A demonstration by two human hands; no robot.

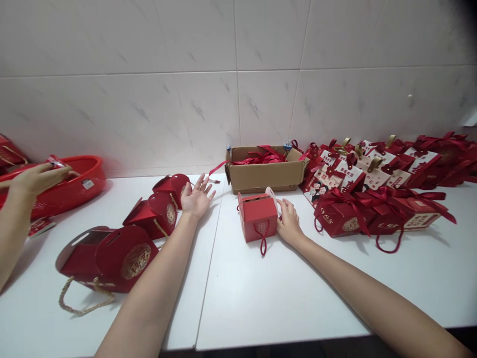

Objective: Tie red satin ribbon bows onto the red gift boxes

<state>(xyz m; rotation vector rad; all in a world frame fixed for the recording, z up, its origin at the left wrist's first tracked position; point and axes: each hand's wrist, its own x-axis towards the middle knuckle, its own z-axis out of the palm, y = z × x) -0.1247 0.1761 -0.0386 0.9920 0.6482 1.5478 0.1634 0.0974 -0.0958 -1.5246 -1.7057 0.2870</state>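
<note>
Your left hand point(197, 201) is spread open; your right hand point(289, 222) touches one red box point(260, 220) (grip unclear); three darker boxes point(149, 215) stand left.

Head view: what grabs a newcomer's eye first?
Probably the small red box near the middle, a rope loop hanging from its front and the right grip at its side. Next, the crowd of red and white gift boxes on the right, then the bright red basket at far left.
</note>
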